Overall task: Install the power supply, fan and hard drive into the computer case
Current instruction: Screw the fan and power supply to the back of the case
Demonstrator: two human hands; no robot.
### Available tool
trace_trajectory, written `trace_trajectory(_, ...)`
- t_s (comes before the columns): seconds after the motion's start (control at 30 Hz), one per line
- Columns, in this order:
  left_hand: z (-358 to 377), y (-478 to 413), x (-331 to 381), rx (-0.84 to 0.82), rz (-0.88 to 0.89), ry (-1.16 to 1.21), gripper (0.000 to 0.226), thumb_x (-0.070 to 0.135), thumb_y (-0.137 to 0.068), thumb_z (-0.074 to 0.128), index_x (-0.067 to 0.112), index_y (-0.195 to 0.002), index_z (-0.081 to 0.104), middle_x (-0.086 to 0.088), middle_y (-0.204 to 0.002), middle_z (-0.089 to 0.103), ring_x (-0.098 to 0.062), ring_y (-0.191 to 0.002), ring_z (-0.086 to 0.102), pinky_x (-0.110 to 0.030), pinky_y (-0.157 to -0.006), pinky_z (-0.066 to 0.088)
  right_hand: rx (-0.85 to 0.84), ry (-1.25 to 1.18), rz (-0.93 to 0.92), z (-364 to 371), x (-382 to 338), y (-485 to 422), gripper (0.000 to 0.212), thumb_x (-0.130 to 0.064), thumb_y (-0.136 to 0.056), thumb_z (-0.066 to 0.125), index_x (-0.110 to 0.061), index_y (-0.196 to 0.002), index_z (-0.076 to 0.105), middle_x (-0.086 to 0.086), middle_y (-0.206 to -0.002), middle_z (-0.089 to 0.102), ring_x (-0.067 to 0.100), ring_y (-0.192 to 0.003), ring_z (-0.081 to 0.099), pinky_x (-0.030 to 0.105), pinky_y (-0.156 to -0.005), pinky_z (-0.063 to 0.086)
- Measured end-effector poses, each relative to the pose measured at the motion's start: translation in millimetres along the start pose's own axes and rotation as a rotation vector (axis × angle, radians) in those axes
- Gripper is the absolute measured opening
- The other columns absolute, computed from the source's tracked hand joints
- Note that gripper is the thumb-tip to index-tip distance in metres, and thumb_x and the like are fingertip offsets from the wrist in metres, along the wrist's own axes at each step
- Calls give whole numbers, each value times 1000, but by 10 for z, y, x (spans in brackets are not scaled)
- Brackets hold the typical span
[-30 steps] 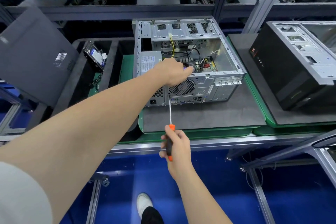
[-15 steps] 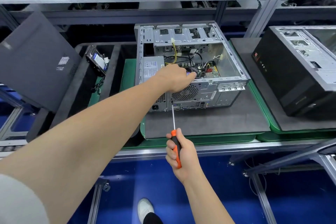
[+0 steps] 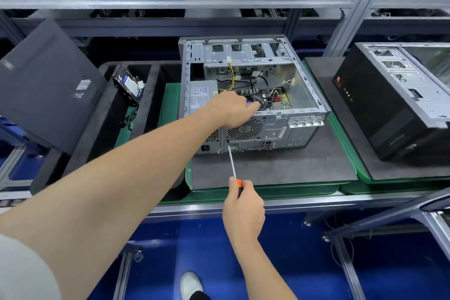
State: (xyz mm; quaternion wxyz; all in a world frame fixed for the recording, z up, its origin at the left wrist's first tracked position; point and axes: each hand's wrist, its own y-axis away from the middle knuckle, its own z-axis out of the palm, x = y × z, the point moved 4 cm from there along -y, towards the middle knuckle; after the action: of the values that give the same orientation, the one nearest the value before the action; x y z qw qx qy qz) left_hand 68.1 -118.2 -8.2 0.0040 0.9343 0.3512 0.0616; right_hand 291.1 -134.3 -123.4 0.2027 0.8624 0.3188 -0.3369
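Observation:
An open silver computer case (image 3: 304, 95) lies on a dark foam mat (image 3: 280, 168). The grey power supply (image 3: 202, 95) sits inside at its left. My left hand (image 3: 231, 107) reaches over the rear wall and holds the dark fan (image 3: 257, 102) against the round vent grille (image 3: 246, 129) from inside; the fan is mostly hidden. My right hand (image 3: 243, 204) grips an orange-and-black screwdriver (image 3: 232, 165) whose tip touches the rear panel at the grille's lower left corner. A hard drive (image 3: 127, 85) leans in the black foam tray (image 3: 97, 134) at left.
A detached black side panel (image 3: 46, 90) leans at the far left. Another black case (image 3: 394, 102) lies on its own mat to the right. An aluminium frame post (image 3: 350, 7) rises behind. The bench rail (image 3: 316, 200) runs in front; my shoe (image 3: 191, 284) stands on blue floor.
My view shifted so the case sits a little lower in frame. My right hand turned on the screwdriver handle, whose tip stays at the same rear-panel spot. The left hand keeps its hold inside.

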Motion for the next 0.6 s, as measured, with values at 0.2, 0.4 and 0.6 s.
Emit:
trace_trajectory(0.2,-5,5,13,-1,2,-11,68,49,-103,14,11,-58,46,-7,-57,46,-21,-54,41,-34,-61,45,-559,-953,438,113,107,-145,47,-46,-106,53,-9,-82,68,3,-64,52,16,-43,41,24,-38,30)
trace_trajectory(0.4,-21,22,20,-10,-1,-14,68,50,-105,15,10,-58,44,-10,-59,47,-24,-58,45,-37,-66,46,-963,-1455,675,41,143,-127,42,-45,-96,67,-3,-100,68,3,-75,55,8,-43,42,18,-32,29)
trace_trajectory(0.6,-21,15,13,-23,-11,-20,68,52,-104,15,11,-58,43,-9,-60,47,-23,-58,45,-34,-60,42,-289,-430,139,-81,88,-146,40,-49,-94,71,-14,-80,57,1,-68,65,18,-52,60,35,-46,48)
